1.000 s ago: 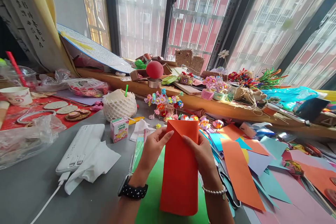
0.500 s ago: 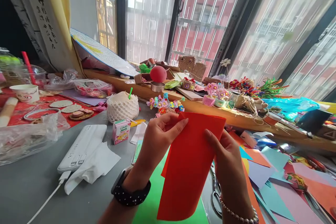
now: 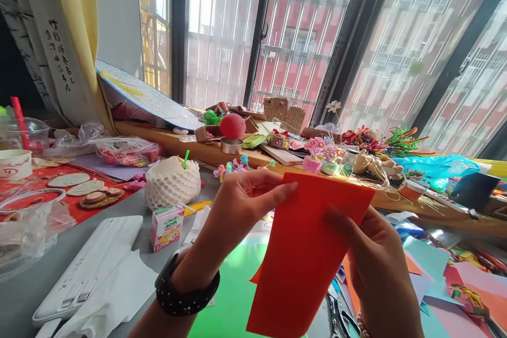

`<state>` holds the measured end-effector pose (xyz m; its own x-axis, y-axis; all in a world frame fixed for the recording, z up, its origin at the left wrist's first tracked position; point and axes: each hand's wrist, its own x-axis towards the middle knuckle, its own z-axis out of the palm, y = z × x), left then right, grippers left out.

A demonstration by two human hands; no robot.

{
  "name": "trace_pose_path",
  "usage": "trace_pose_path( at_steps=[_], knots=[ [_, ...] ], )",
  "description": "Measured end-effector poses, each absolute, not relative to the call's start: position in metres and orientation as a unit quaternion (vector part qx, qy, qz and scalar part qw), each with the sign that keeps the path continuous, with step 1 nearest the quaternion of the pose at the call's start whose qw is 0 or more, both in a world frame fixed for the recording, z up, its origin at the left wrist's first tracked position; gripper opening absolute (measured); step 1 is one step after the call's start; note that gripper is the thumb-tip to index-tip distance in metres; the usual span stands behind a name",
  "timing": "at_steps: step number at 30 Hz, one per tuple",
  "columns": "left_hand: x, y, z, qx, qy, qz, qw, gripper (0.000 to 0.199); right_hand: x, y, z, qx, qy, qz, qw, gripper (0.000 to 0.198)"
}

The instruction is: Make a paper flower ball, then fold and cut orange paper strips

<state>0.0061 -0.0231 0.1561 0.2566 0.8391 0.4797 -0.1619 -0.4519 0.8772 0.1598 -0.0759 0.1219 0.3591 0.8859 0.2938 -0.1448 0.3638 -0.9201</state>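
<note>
A folded sheet of red paper (image 3: 304, 253) is held upright between my two hands. At its upper left corner, my left hand (image 3: 253, 200) pinches the edge between thumb and fingers. My right hand (image 3: 372, 253) grips the right edge, its thumb blurred on the front face and its fingers behind the sheet. A second red layer peeks out at the lower left. Below lies a green sheet (image 3: 225, 296) on the grey table. To the right of the red paper, a pair of scissors (image 3: 343, 317) shows in part.
On the left are a white power bank (image 3: 91, 264), a crumpled tissue (image 3: 122, 285), a small pink box (image 3: 167, 227) and a net-wrapped coconut (image 3: 172, 184). Coloured paper sheets (image 3: 428, 264) spread at the right. Craft flowers (image 3: 315, 150) and a red ball (image 3: 232, 126) line the sill.
The red paper and both hands have moved to the right in view, and the right hand is further from the left. The view has shifted closer to the table.
</note>
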Motion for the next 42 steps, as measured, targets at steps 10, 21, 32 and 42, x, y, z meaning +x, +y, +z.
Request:
trace_pose_path(
  at_steps=[10, 21, 32, 42],
  knots=[
    [0.0031, -0.0285, 0.1571, 0.658, 0.263, 0.558, 0.431, 0.013, 0.1589, -0.0765, 0.1192, -0.438, -0.421, 0.369, 0.704, 0.024],
    [-0.0030, -0.0287, 0.1571, 0.644, 0.259, 0.551, 0.463, 0.012, 0.1578, -0.0798, 0.1198, -0.443, -0.409, 0.366, 0.709, 0.027],
    [0.0000, -0.0255, 0.1545, 0.640, 0.247, 0.561, 0.463, 0.009, 0.1627, -0.0778, 0.1207, -0.457, -0.384, 0.383, 0.705, 0.035],
    [0.0008, -0.0205, 0.1511, 0.646, 0.256, 0.551, 0.462, 0.012, 0.1605, -0.0757, 0.1238, -0.466, -0.377, 0.354, 0.718, 0.028]
  ],
)
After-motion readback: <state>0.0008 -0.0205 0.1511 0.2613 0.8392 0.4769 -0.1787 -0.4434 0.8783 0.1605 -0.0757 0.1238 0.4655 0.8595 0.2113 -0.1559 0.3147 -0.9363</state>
